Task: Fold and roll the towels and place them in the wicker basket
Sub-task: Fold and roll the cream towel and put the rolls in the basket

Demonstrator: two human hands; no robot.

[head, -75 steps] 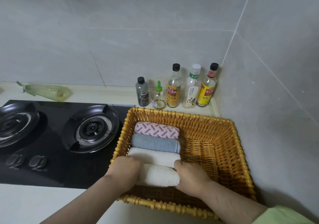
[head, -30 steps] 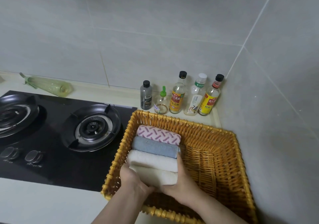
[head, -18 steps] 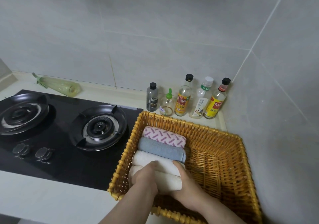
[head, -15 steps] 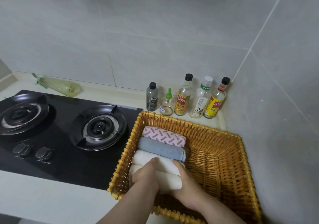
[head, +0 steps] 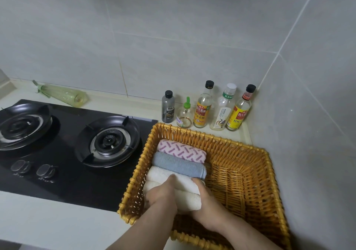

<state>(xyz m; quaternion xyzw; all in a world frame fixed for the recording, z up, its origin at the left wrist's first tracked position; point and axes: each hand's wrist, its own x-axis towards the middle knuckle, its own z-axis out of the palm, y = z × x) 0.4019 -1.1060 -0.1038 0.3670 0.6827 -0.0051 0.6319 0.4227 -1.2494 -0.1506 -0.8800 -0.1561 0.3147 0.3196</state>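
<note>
Both my hands are down in the rectangular golden woven wicker basket (head: 258, 192), which stands on the pale worktop (head: 48, 221) in the corner of the grey tiled wall (head: 173, 38), its left side just beside the black glass two-burner gas hob (head: 77, 182).

Four rolled towels lie side by side along the left half of the basket, each touching the next. The pink-and-white patterned rolled towel (head: 181, 150) is farthest from me, followed by the blue-grey rolled towel (head: 179, 165) and the white fluffy rolled towel (head: 159, 175). The cream-white rolled towel (head: 188, 201) lies nearest my body. The right half of the basket shows only its woven floor.

My left hand (head: 163, 194) lies over the left part of the cream-white rolled towel, fingers curled down over it and reaching onto the white one behind. My right hand (head: 208, 205) grasps the right end of the same roll, thumb on top. Its fingers are hidden below the roll.

Behind the basket, five bottles (head: 202, 111) stand upright in a row against the wall. A green see-through plastic wrapper (head: 63, 95) lies beyond the hob.
</note>
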